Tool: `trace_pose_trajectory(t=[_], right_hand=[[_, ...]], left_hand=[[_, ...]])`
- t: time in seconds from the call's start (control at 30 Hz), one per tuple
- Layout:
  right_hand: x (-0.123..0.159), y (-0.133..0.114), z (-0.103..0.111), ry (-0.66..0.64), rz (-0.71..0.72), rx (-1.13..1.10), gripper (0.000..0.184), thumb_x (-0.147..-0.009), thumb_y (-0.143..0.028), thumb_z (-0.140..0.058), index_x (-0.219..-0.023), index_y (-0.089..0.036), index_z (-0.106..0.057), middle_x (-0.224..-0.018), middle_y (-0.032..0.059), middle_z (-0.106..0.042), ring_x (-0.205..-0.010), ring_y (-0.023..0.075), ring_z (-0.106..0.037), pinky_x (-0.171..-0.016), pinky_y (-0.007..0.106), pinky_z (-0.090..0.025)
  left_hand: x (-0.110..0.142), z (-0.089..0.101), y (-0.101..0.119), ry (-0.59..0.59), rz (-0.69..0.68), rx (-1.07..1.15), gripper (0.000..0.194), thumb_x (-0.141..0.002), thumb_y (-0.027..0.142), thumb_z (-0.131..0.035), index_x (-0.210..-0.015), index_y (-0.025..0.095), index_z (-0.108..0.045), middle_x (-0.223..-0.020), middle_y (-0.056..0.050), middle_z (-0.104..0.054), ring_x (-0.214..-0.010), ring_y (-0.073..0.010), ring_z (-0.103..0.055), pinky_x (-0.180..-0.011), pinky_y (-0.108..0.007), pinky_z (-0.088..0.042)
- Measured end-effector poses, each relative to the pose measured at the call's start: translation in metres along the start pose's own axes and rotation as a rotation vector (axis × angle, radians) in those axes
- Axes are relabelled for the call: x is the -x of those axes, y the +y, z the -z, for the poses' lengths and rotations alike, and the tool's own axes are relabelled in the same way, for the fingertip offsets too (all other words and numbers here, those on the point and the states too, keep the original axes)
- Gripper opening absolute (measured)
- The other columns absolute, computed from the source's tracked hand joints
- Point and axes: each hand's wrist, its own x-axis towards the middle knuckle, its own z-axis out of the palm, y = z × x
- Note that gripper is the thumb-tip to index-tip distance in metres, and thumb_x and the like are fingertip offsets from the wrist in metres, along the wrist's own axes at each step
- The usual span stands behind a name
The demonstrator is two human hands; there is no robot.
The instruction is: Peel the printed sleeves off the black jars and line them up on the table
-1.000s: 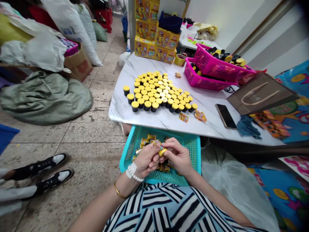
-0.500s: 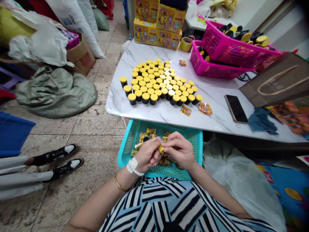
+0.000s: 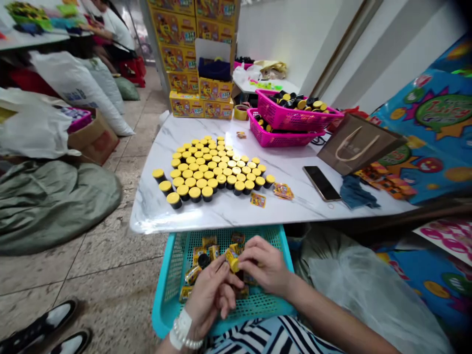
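Over the turquoise basket point(image 3: 162, 300), my right hand point(image 3: 263, 265) pinches a small yellow-lidded tub point(image 3: 232, 259) with a printed yellow wrapper around it. My left hand point(image 3: 214, 292) is just left of the tub, palm partly turned up and fingers loosely apart; its fingertips are close to the tub, and whether they touch it I cannot tell. In the basket below lie several wrapped tubs point(image 3: 192, 274) and one black piece point(image 3: 203, 260). On the marble-patterned table point(image 3: 155, 216) stand many black tubs with yellow lids point(image 3: 201, 183), in a tight group.
Printed wrappers point(image 3: 283, 191) and a phone point(image 3: 321, 183) lie on the table. Stacked pink baskets point(image 3: 283, 137) of tubs, a paper bag point(image 3: 359, 145) and yellow boxes point(image 3: 186, 105) stand farther back. A person point(image 3: 120, 37) sits in the background; another person's shoes point(image 3: 55, 319) show lower left.
The view has tilted up and swung right. My left hand has loosened from the tub and its fingers have spread. My right hand keeps the tub, whose wrapper now shows more.
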Motion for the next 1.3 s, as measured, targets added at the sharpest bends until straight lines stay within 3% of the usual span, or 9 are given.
trace_pose_trajectory(t=[0.1, 0.27, 0.37, 0.5, 0.73, 0.97, 1.1, 1.2, 1.3], right_hand=[[-0.030, 0.023, 0.031, 0.178, 0.001, 0.270, 0.012, -0.091, -0.025, -0.064, -0.097, -0.023, -0.074, -0.081, 0.0046, -0.065, -0.076, 0.0183, -0.063, -0.072, 0.033, -0.052], [-0.070, 0.066, 0.053, 0.202, -0.257, 0.658, 0.019, -0.086, -0.034, -0.069, -0.098, -0.021, -0.075, -0.085, 0.0052, -0.067, -0.077, 0.0204, -0.063, -0.070, 0.031, -0.048], [-0.080, 0.076, 0.048, 0.161, -0.304, 0.734, 0.016, -0.090, -0.030, -0.063, -0.081, -0.020, -0.071, -0.080, 0.0047, -0.068, -0.078, 0.0198, -0.062, -0.069, 0.029, -0.044], [-0.088, 0.078, 0.047, 0.180, -0.335, 0.773, 0.013, -0.089, -0.031, -0.063, -0.087, -0.018, -0.066, -0.086, 0.0066, -0.068, -0.079, 0.0214, -0.061, -0.067, 0.030, -0.042], [-0.095, 0.070, 0.056, 0.105, -0.306, 0.706, 0.013, -0.086, -0.023, -0.061, -0.073, -0.019, -0.059, -0.088, 0.0075, -0.062, -0.082, 0.0222, -0.059, -0.073, 0.034, -0.045], [-0.057, 0.016, 0.004, 0.138, -0.260, 0.182, 0.014, -0.092, -0.029, -0.057, -0.081, -0.020, -0.058, -0.080, 0.0021, -0.063, -0.067, 0.0141, -0.058, -0.063, 0.027, -0.047], [-0.040, 0.000, -0.026, 0.187, -0.399, -0.168, 0.018, -0.084, -0.033, -0.068, -0.093, -0.021, -0.058, -0.075, -0.0022, -0.062, -0.063, 0.0121, -0.057, -0.058, 0.024, -0.046], [-0.039, 0.000, -0.029, 0.034, -0.558, -0.459, 0.042, -0.074, -0.038, -0.077, -0.106, -0.021, -0.056, -0.071, -0.0050, -0.061, -0.057, 0.0106, -0.056, -0.052, 0.022, -0.047], [-0.041, 0.003, -0.027, -0.185, -0.686, -0.533, 0.035, -0.075, -0.048, -0.076, -0.085, -0.018, -0.060, -0.058, -0.0055, -0.057, -0.045, 0.0081, -0.050, -0.042, 0.019, -0.042]], left_hand=[[0.000, 0.004, 0.007, 0.100, -0.101, -0.059, 0.074, -0.077, 0.049, -0.076, -0.134, 0.017, -0.041, -0.068, -0.001, -0.070, -0.035, -0.0101, -0.054, -0.028, -0.015, -0.035], [-0.007, 0.007, 0.006, 0.081, -0.140, -0.142, 0.058, -0.077, 0.049, -0.076, -0.118, 0.014, -0.055, -0.061, 0.001, -0.065, -0.035, -0.0047, -0.045, -0.031, -0.012, -0.030], [-0.013, -0.004, 0.014, 0.038, -0.169, -0.208, 0.052, -0.075, 0.050, -0.076, -0.109, 0.014, -0.059, -0.060, 0.002, -0.063, -0.035, -0.0041, -0.042, -0.031, -0.013, -0.028], [-0.020, -0.018, 0.031, 0.022, -0.243, -0.240, 0.051, -0.075, 0.050, -0.075, -0.108, 0.014, -0.059, -0.061, 0.002, -0.063, -0.039, -0.0048, -0.043, -0.032, -0.013, -0.030], [-0.021, -0.018, 0.037, -0.002, -0.261, -0.217, 0.049, -0.075, 0.049, -0.075, -0.104, 0.012, -0.061, -0.062, 0.002, -0.062, -0.041, -0.0044, -0.042, -0.033, -0.013, -0.029], [-0.028, -0.026, 0.037, 0.139, -0.432, -0.248, 0.049, -0.070, 0.046, -0.080, -0.103, 0.014, -0.063, -0.082, -0.003, -0.065, -0.054, -0.0079, -0.052, -0.038, -0.016, -0.037], [-0.035, -0.017, 0.040, 0.156, -0.507, -0.307, 0.036, -0.076, 0.045, -0.075, -0.092, 0.014, -0.065, -0.062, 0.003, -0.057, -0.046, -0.0073, -0.045, -0.040, -0.018, -0.034], [-0.034, -0.006, 0.046, 0.155, -0.559, -0.458, 0.025, -0.078, 0.038, -0.072, -0.076, 0.014, -0.067, -0.059, 0.002, -0.058, -0.050, -0.0089, -0.048, -0.047, -0.020, -0.037], [-0.027, 0.000, 0.052, 0.182, -0.615, -0.567, 0.020, -0.076, 0.033, -0.073, -0.080, 0.014, -0.069, -0.068, -0.001, -0.065, -0.060, -0.0118, -0.056, -0.055, -0.022, -0.044]])
